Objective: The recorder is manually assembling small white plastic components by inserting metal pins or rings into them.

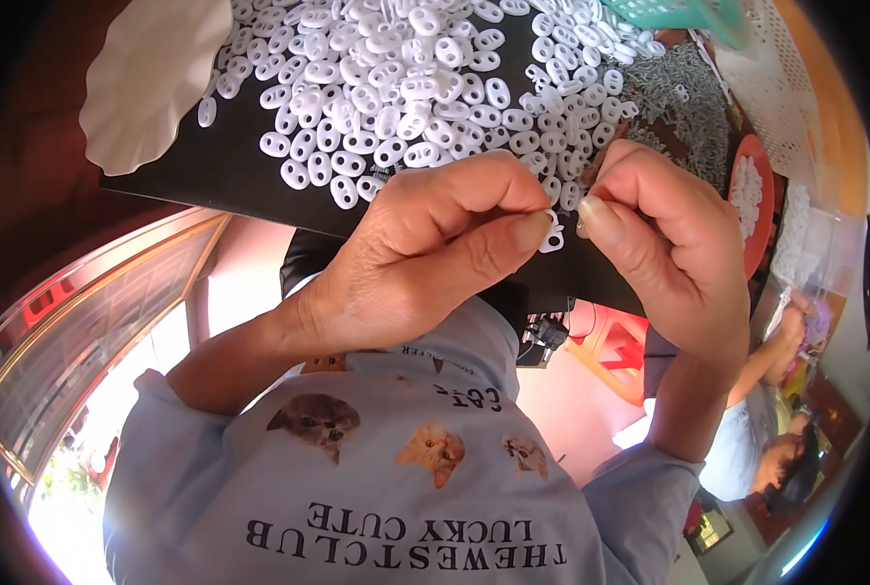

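Observation:
My left hand (pixel 425 253) pinches a small white plastic piece with two round holes (pixel 552 240) between thumb and forefinger, over the table's near edge. Just to its right, my right hand (pixel 683 244) is closed, thumb pressed to forefinger. Something tiny shows at its fingertips, too small to name. A gap separates the two hands' fingertips. Beyond them, a large heap of the same white two-holed pieces (pixel 396 83) covers much of the black table (pixel 230 175). A pile of small grey metal parts, like screws or pins (pixel 683 112), lies to the right of that heap.
At the far left lies a pale wavy-edged tray (pixel 152 88). A teal basket (pixel 683 14) stands at the back right. A red dish (pixel 758 229) with white pieces sits at the right edge. Another person (pixel 747 453) works farther right, beside a red container (pixel 610 346).

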`<state>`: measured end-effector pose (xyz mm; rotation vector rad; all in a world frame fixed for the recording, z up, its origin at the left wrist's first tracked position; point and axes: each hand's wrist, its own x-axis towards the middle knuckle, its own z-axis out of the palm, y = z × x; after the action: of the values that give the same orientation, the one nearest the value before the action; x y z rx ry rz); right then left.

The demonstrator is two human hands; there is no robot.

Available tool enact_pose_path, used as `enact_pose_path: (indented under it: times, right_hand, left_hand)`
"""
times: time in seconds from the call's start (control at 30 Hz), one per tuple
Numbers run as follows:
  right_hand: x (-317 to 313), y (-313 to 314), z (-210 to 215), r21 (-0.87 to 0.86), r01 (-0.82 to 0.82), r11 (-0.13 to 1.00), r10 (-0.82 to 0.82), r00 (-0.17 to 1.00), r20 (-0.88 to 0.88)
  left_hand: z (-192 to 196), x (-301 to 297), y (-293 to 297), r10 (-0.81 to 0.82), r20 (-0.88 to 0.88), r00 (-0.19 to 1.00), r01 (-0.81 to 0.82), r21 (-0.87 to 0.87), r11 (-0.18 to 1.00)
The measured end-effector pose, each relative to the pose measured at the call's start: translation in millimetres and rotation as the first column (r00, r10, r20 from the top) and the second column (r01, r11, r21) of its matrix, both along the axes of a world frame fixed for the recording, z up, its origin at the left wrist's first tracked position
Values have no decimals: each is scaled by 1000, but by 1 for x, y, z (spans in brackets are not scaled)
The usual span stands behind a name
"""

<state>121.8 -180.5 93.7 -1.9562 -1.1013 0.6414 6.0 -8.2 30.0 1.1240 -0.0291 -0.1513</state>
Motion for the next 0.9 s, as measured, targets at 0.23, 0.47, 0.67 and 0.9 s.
enact_pose_path:
  times: [0.23,0.47,0.67,0.9]
  right_hand:
    - [-9,11,1,-15,-48,999,48,998,-38]
    - [-19,19,-4,3,-48,999,48,999,6]
    - [-31,17,-5,-55,22,998,-20,999,32]
    - [-33,21,0,-87,98,991,-110,983,-147]
  left_hand:
    - [-7,-7,-4,79,104,991,-78,-16,997]
    - [-7,-15,0,28,27,999,-27,-21,999]
    - [-8,-21,-2,41,-49,998,-46,-123,991]
    - [-12,-22,0,70,6,998,-70,-81,994]
